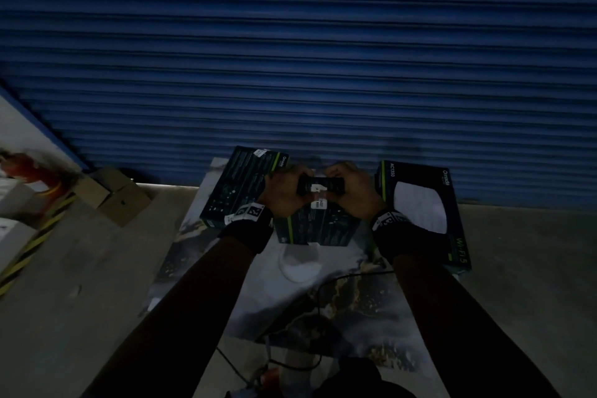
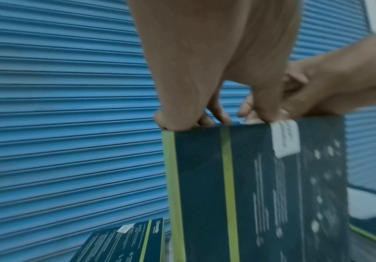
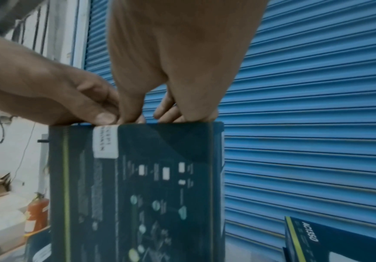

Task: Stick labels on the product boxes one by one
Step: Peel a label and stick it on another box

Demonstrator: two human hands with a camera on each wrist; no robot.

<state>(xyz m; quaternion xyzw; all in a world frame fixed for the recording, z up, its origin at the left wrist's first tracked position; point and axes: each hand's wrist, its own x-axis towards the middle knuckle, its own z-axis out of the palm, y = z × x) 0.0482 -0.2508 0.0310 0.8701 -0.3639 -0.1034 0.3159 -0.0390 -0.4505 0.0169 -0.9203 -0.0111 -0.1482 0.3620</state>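
Hands [image 1: 318, 191] apparently gripping upright box [image 1: 318, 226]

My head camera looks forward and down from above; each wrist camera sits close behind my knuckles, facing the blue shutter [image 1: 290, 58]. All share the held box [image 2: 261, 186]

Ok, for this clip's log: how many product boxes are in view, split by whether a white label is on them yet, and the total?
Boxes with a white label showing: 2, the upright box held by left hand and right hand, and the left box.
Boxes with no label showing: 1, the AC1350 box.
Total: 3 boxes.
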